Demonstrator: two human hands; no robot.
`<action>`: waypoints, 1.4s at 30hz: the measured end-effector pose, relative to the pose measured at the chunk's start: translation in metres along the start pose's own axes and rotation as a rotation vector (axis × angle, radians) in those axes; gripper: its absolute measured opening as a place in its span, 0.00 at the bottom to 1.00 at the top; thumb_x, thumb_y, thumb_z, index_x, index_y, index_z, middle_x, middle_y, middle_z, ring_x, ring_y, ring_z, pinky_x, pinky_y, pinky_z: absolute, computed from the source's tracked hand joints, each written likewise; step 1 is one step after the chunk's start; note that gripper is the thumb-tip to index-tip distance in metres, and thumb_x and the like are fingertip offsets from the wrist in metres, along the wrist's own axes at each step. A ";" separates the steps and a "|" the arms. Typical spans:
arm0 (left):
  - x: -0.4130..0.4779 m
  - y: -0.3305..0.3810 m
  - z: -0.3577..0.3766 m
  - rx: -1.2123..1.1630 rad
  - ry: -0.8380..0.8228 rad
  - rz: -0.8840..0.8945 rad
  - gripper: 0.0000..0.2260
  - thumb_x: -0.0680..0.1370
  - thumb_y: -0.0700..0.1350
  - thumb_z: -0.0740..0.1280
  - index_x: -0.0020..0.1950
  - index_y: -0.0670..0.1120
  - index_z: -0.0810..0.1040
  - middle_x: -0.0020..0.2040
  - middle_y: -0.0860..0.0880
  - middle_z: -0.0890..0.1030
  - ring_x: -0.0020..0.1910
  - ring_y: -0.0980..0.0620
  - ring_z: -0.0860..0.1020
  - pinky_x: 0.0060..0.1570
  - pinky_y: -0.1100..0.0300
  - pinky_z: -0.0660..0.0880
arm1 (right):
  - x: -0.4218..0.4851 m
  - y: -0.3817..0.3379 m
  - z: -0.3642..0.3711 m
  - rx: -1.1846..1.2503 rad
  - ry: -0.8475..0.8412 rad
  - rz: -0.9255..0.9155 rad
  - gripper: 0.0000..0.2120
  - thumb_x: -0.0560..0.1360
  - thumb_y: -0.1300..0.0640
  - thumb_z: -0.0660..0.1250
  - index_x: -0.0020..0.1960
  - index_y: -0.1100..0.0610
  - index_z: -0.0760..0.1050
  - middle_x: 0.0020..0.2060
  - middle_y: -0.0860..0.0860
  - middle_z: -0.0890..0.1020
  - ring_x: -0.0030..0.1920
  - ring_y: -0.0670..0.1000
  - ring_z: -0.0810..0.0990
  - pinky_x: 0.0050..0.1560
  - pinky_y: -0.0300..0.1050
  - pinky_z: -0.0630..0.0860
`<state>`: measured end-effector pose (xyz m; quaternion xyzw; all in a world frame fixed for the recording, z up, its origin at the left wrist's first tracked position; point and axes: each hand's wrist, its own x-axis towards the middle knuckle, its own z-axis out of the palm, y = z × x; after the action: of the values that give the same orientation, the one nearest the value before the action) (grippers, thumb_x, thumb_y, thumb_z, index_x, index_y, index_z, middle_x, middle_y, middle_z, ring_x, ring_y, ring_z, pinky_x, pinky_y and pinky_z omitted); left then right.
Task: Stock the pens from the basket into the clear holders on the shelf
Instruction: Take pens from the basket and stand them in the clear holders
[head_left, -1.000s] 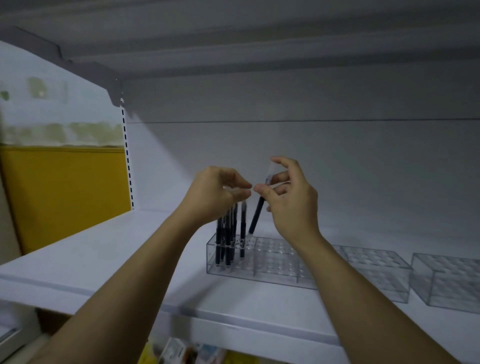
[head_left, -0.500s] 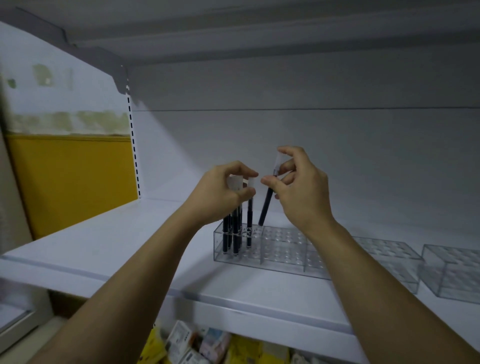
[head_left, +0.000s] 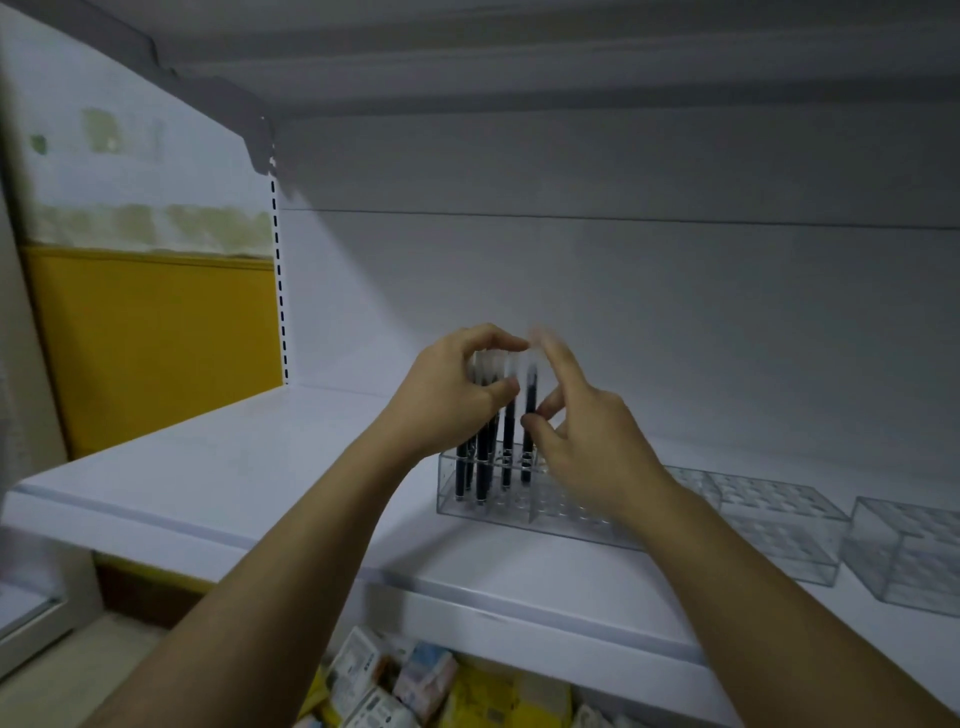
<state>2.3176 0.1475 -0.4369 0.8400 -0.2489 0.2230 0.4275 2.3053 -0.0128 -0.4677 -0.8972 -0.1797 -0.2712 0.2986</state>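
A clear holder (head_left: 566, 512) with a grid of holes stands on the white shelf (head_left: 218, 467). Several black pens with clear caps (head_left: 483, 447) stand upright in its left end. My left hand (head_left: 447, 400) curls its fingers and thumb round the caps of these pens. One more black pen (head_left: 530, 395) stands upright in a hole just to their right. My right hand (head_left: 587, 436) is beside it, blurred, with the index finger straight up and the thumb against the barrel. The basket is out of view.
Two more clear holders (head_left: 779, 525) (head_left: 914, 561) with no pens in them sit to the right on the shelf. The shelf's back panel is close behind. Below the front edge lie several small packets (head_left: 395, 680). A yellow wall panel (head_left: 156, 343) is at left.
The tilted pen in my right hand now stands upright in the holder. My right hand has dropped lower along it and its fingers have spread. My left hand stays on the pen caps.
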 end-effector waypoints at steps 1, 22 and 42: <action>0.000 0.000 0.000 0.013 0.006 -0.007 0.13 0.77 0.43 0.69 0.61 0.53 0.76 0.42 0.51 0.73 0.29 0.60 0.72 0.31 0.70 0.69 | 0.000 0.001 -0.001 -0.008 -0.020 -0.002 0.38 0.79 0.56 0.65 0.74 0.33 0.45 0.45 0.47 0.80 0.42 0.47 0.80 0.48 0.46 0.79; -0.031 0.022 -0.017 0.432 0.073 0.199 0.25 0.77 0.48 0.68 0.73 0.53 0.66 0.72 0.54 0.67 0.71 0.52 0.63 0.70 0.56 0.61 | -0.028 -0.015 -0.048 -0.178 0.010 0.042 0.39 0.74 0.43 0.68 0.77 0.41 0.50 0.72 0.46 0.66 0.68 0.49 0.68 0.67 0.49 0.69; -0.243 0.019 0.099 0.355 -0.167 0.299 0.23 0.75 0.55 0.64 0.68 0.49 0.73 0.65 0.49 0.75 0.63 0.47 0.73 0.61 0.50 0.71 | -0.273 0.006 -0.024 -0.314 0.080 0.071 0.27 0.71 0.50 0.72 0.69 0.51 0.70 0.61 0.50 0.73 0.62 0.52 0.71 0.64 0.51 0.71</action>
<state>2.1334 0.1108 -0.6213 0.8712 -0.3621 0.2538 0.2134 2.0840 -0.0760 -0.6158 -0.9271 -0.0911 -0.3208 0.1712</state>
